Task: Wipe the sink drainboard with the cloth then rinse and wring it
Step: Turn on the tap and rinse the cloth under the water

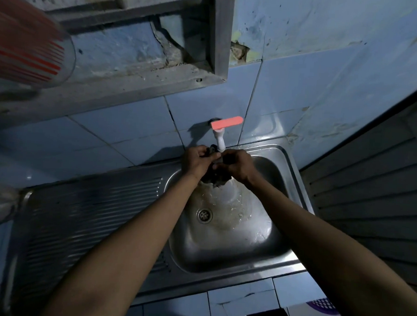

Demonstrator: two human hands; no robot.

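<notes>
A dark wet cloth (215, 178) hangs bunched between both hands, right under the white tap (220, 140) with its red lever (226, 122). My left hand (195, 160) grips the cloth's upper left part. My right hand (236, 164) grips it from the right. Both hands are over the back of the steel sink basin (265, 247). Water lies around the drain (204, 215). The ribbed drainboard (83, 214) stretches to the left of the basin.
Blue wall tiles (131, 129) rise behind the sink, with a grey concrete frame (219, 32) above. A blurred red-striped object (27, 49) sits at the upper left. A slatted grey panel (375, 190) stands to the right, and a purple basket (323, 305) shows at the bottom right.
</notes>
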